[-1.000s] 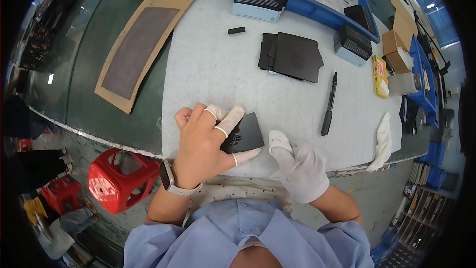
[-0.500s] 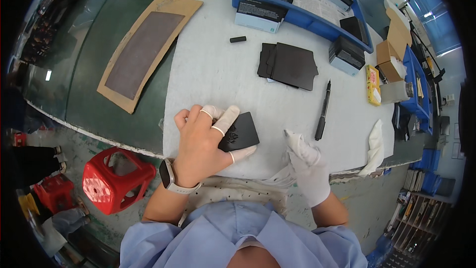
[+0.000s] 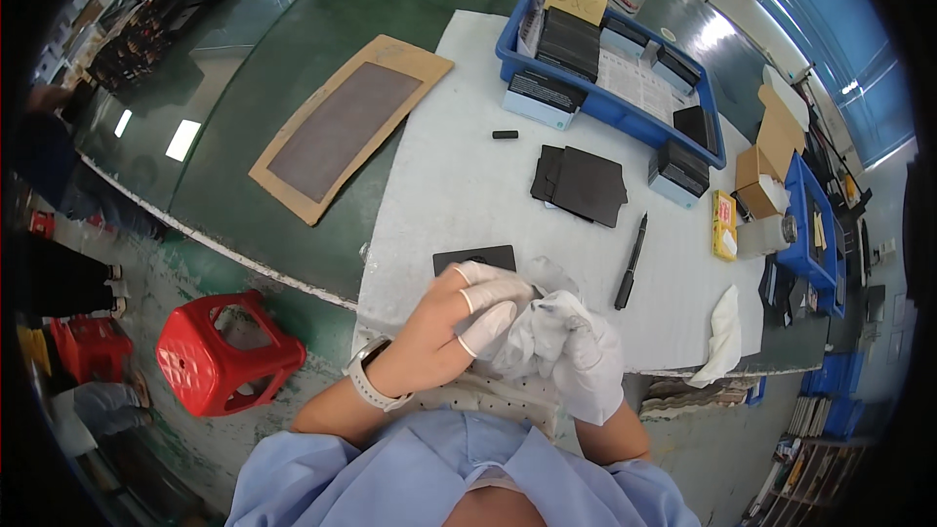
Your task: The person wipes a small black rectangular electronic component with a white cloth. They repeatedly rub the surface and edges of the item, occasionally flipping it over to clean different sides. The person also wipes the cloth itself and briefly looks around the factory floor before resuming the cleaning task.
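Observation:
A crumpled white cloth [image 3: 532,344] is bunched between my hands close to the table's front edge. My right hand [image 3: 590,356], in a white glove, grips it from the right. My left hand [image 3: 449,317], bare with white finger cots and a watch strap at the wrist, pinches the cloth's left side with thumb and fingers. Just beyond the left fingers a flat black square piece [image 3: 473,259] lies on the white mat [image 3: 444,185], its near part hidden by the hand. Farther off lies a small pile of thin black squares [image 3: 590,187]. A black pen [image 3: 632,263] rests uncapped at the right.
A small black cap [image 3: 505,135] lies beyond the black square. At the back stands a blue tray [image 3: 615,102] holding boxes and papers. A framed brown board [image 3: 346,127] lies left. Small boxes and a jar [image 3: 766,234] stand right, near another white cloth [image 3: 722,337]. A red stool [image 3: 229,351] is below left.
My left hand has let go of the black square piece, leaving it on the mat, and moved right to the cloth. My right hand has brought the cloth leftward. The view has shifted.

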Demonstrator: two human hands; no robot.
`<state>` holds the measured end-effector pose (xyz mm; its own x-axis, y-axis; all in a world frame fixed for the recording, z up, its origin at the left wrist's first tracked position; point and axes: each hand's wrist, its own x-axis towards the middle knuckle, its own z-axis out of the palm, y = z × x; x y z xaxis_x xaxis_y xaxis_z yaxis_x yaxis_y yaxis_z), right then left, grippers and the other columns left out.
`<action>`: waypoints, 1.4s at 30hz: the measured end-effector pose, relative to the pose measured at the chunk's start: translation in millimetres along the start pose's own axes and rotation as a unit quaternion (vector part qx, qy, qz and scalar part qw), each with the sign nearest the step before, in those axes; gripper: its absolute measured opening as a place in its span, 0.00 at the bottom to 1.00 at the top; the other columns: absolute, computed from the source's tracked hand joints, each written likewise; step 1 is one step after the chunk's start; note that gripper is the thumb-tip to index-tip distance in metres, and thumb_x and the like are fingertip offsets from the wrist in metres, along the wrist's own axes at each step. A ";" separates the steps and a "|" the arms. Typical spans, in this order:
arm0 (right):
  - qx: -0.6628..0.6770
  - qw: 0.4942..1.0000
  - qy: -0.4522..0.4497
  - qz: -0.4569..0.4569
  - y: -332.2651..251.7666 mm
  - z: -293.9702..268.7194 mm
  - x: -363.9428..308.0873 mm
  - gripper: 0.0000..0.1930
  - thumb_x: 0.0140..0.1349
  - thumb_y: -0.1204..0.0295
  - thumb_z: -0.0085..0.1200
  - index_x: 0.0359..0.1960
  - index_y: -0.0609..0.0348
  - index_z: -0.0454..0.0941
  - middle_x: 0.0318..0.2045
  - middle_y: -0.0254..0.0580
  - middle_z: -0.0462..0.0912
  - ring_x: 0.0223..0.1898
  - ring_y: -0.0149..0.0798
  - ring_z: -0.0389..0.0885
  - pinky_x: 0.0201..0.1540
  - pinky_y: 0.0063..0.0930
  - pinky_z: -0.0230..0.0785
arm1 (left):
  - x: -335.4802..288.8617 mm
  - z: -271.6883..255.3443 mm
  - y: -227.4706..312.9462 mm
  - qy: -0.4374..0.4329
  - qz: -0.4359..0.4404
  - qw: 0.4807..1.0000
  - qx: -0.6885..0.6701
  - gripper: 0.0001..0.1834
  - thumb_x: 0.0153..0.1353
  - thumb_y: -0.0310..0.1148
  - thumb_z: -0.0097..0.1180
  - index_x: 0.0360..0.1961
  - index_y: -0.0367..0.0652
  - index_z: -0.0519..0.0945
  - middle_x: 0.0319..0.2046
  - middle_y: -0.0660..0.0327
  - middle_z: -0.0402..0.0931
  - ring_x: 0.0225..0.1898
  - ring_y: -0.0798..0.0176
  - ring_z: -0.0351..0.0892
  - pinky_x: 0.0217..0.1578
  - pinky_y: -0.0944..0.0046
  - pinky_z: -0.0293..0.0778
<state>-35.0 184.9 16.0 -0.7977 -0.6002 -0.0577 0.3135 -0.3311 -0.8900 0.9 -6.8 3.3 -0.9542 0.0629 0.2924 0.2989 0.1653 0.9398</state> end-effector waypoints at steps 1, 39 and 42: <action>0.001 1.000 -0.010 0.009 -0.6 -0.5 0.5 0.25 0.68 0.56 0.47 0.51 0.69 0.76 0.64 0.48 0.60 0.51 0.39 0.72 0.53 0.31 0.65 | -2.9 2.8 -0.9 -0.008 -0.029 0.996 -0.079 0.12 0.62 0.27 0.54 0.46 0.37 0.79 0.46 0.54 0.75 0.49 0.58 0.72 0.51 0.62 0.66; -0.367 0.912 0.094 -0.159 -5.9 -50.6 3.1 0.24 0.58 0.88 0.44 0.58 0.63 0.72 0.35 0.39 0.76 0.35 0.32 0.72 0.41 0.24 0.66 | 1.2 -3.5 -21.6 0.028 0.010 0.923 0.384 0.59 0.35 0.52 0.73 0.67 0.38 0.57 0.58 0.49 0.67 0.53 0.46 0.68 0.56 0.50 0.59; -0.391 0.913 0.073 -0.097 -7.6 -54.6 4.4 0.24 0.59 0.87 0.45 0.58 0.62 0.72 0.35 0.39 0.76 0.36 0.31 0.73 0.42 0.23 0.66 | -0.3 -7.5 -25.4 -0.050 0.014 0.931 0.361 0.61 0.33 0.53 0.72 0.67 0.38 0.57 0.56 0.51 0.70 0.53 0.48 0.69 0.56 0.51 0.59</action>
<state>-69.1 224.5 -2.1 -0.8770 -0.4636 0.1264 -0.2585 0.2334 -0.9374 -6.5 -18.5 -19.3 -0.9511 0.1622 0.2631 0.2871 0.7784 0.5583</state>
